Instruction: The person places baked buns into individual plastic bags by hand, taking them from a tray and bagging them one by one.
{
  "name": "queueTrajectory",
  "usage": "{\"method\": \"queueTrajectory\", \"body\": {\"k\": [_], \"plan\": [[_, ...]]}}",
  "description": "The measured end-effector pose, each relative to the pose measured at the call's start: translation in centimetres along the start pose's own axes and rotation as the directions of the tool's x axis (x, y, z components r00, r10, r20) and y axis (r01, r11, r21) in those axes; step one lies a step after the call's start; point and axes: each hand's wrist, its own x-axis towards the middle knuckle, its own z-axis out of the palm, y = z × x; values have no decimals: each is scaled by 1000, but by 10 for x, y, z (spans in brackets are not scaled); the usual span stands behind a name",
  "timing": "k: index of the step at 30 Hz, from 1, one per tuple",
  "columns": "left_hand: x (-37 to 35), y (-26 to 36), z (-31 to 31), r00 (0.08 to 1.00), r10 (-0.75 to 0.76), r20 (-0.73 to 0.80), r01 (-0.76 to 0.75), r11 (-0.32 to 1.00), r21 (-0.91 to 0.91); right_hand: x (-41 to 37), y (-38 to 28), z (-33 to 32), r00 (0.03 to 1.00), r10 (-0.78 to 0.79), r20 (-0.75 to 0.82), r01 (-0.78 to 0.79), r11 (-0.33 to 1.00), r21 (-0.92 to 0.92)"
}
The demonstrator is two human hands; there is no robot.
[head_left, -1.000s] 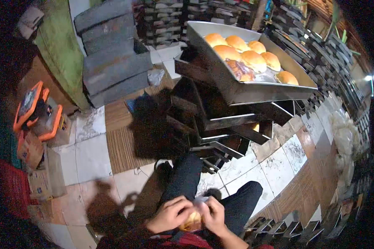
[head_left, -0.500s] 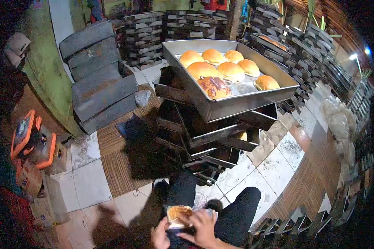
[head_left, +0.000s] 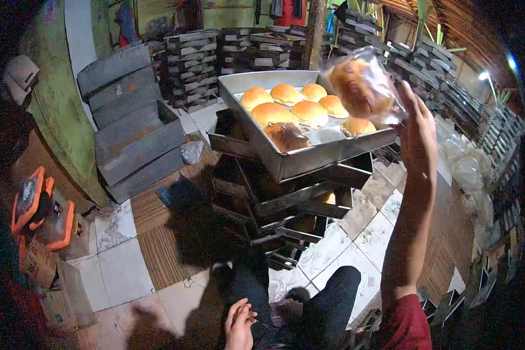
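Note:
My right hand is raised at the upper right, its fingertips at the edge of a clear plastic bag with a browned bun inside. The bagged bun hangs over the right side of the metal tray. Several golden buns sit in that tray, and a darker bun with a shiny surface lies in its near corner. Low over my lap, my left hand has loosely bent fingers with nothing visible in them. A small dark item on my lap is hard to make out.
Under the tray stands a crooked stack of dark pans. Long lidded tins are piled at the left. Orange-rimmed boxes stand at the far left, clear plastic bags at the right. Stacked pans line the back.
My right hand has gone from my lap up and to the right, carrying the bagged bun above the tray. My left hand stays low, apart from it. The view has shifted slightly.

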Motion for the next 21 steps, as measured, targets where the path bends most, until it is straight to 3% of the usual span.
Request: {"method": "queueTrajectory", "body": {"k": [2, 3, 4, 5, 6, 7, 8, 9, 10, 12, 13, 16, 17, 18, 20, 21], "plan": [[5, 4, -1, 998, 66, -18, -66, 998, -14, -17, 24, -8, 937, -101, -334, 29, 977, -213], [9, 5, -5, 996, 77, -36, -77, 997, -15, -41, 52, -20, 942, -119, -315, -9, 926, -377], [11, 8, -9, 995, 82, -55, -82, 997, -4, -65, 109, -35, 929, -251, -271, 83, 856, -511], [14, 8, -16, 995, 81, -63, -80, 997, 14, -117, 140, -30, 951, -136, -278, -26, 860, -509], [18, 7, -24, 994, 86, -70, -84, 996, 31, -179, 174, -25, 967, 48, -248, -135, 929, -345], [20, 5, -31, 994, 89, -66, -85, 994, 63, -243, 197, -23, 980, 191, -59, -188, 780, -597], [25, -2, -42, 995, 91, -44, -86, 990, 115, -324, 253, -34, 949, 205, 240, -3, 766, -643], [28, -4, -44, 997, 76, -28, -70, 983, 172, -367, 253, -34, 780, 224, 585, 219, 777, -590], [30, -7, -46, 999, 53, -12, -48, 970, 237, -396, 245, -28, 589, 481, 649, 226, 674, -704], [36, -18, -34, 1000, 17, -22, -11, 968, 251, -441, 235, -33, 429, 405, 807, 683, 440, -584], [39, -23, -26, 1000, -9, -28, 16, 966, 257, -444, 233, -29, 449, 432, 783, 689, 390, -610], [47, -42, -3, 989, -35, 141, 0, 969, 247, -434, 231, -27, 447, 379, 810, 721, 384, -577], [49, -46, 5, 988, -37, 150, 2, 974, 225, -446, 239, -29, 386, 441, 810, 727, 395, -562], [54, -52, 6, 986, -38, 160, 1, 975, 224, -449, 238, -31, 393, 442, 806, 728, 386, -566], [67, -68, 1, 983, 59, 175, -110, 948, 297, -449, 229, -33, 150, 351, 924, 837, 453, -308], [72, -71, -4, 985, 82, 154, -134, 922, 364, -447, 222, -35, 302, 234, 924, 713, 587, -382]]}}
